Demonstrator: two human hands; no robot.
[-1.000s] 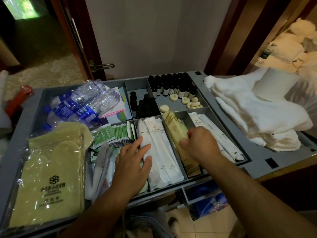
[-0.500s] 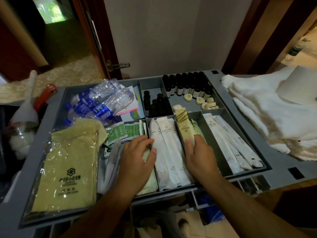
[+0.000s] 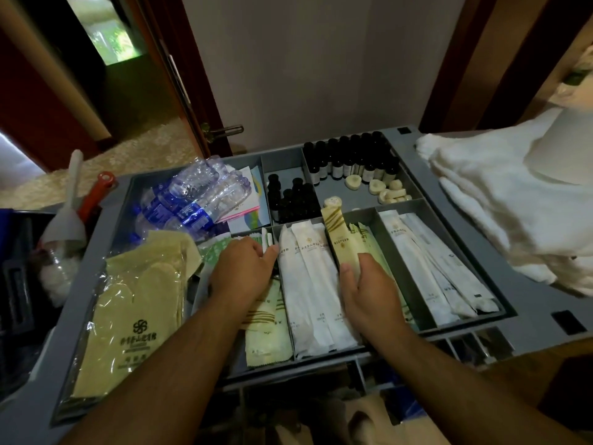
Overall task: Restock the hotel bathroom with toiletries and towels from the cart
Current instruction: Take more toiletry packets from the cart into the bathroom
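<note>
The grey cart tray (image 3: 532, 316) has several compartments of wrapped toiletries. My right hand (image 3: 369, 293) grips a pale yellow striped packet (image 3: 340, 232), its far end tilted up out of its compartment. My left hand (image 3: 244, 268) lies curled over the green sachets (image 3: 211, 252) and pale green packets (image 3: 266, 329), fingertips at the divider beside the long white packets (image 3: 305, 277); what it holds is hidden. More white packets (image 3: 430, 261) fill the right compartment. White towels (image 3: 500, 200) with a toilet roll (image 3: 558, 149) lie on the cart's right side.
Small dark bottles (image 3: 349, 162), round soaps (image 3: 385, 191), water bottles (image 3: 189, 200) and bagged yellow slippers (image 3: 138, 303) fill the other sections. A red-handled tool (image 3: 96, 194) and white brush (image 3: 69, 207) stand at the left. An open wooden door (image 3: 179, 75) is behind.
My right hand slid toward me along the yellow packet and lifted its far end. My left hand curled and shifted toward the green sachets. The view moved left and closer.
</note>
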